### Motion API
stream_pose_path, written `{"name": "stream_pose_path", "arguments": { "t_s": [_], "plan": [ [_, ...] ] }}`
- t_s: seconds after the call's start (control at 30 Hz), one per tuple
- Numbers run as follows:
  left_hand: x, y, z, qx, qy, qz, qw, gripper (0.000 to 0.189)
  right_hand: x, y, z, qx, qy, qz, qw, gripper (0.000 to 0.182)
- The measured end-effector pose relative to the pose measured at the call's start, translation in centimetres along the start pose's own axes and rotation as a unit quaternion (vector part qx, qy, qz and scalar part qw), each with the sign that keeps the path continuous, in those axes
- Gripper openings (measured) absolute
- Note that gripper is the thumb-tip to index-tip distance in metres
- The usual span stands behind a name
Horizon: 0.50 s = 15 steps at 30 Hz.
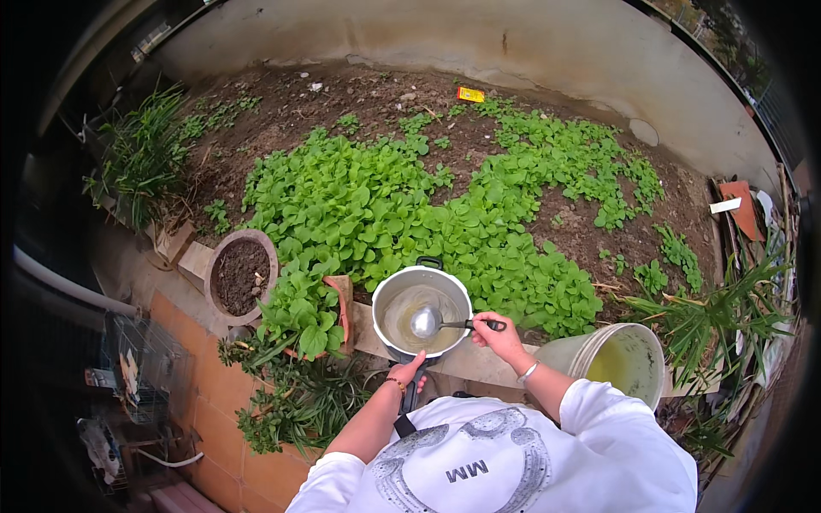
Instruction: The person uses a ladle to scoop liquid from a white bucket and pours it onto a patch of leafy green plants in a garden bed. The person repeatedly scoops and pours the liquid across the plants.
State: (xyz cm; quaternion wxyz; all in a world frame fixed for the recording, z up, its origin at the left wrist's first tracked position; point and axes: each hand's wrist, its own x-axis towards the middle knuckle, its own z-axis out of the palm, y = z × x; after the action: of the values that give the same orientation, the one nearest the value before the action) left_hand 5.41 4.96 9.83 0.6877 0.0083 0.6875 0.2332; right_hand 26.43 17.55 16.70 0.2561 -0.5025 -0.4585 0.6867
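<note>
A metal pot (380,320) with a long black handle and cloudy liquid inside is in front of my body, at the edge of a bed of leafy green seedlings (385,211). My left hand (408,372) is closed around the pot's long handle. In my right hand (499,336) is the black handle of a metal ladle (426,322). The ladle's bowl hangs over the pot's middle; whether it touches the liquid I cannot tell.
A large pale bucket (654,359) with greenish liquid lies tilted at my right. Left of the pot stand a potted plant (311,320) and a round planter of soil (211,282). A wire cage (154,365) is at far left. A concrete wall (436,38) borders the bed.
</note>
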Motion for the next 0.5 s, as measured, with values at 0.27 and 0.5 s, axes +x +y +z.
{"name": "stream_pose_path", "arguments": {
  "t_s": [0.27, 0.5],
  "plan": [
    [1.3, -0.8, -0.5, -0.005, -0.010, 0.008, 1.000, 0.058, -1.2, -6.5, -4.0, 0.109, 0.051, -0.041, 0.992, 0.023],
    [1.4, -0.8, -0.6, 0.006, -0.002, 0.009, 1.000, 0.057, 7.1, -15.2, -7.6, 0.053, 0.177, -0.178, 0.966, 0.021]
  ]
}}
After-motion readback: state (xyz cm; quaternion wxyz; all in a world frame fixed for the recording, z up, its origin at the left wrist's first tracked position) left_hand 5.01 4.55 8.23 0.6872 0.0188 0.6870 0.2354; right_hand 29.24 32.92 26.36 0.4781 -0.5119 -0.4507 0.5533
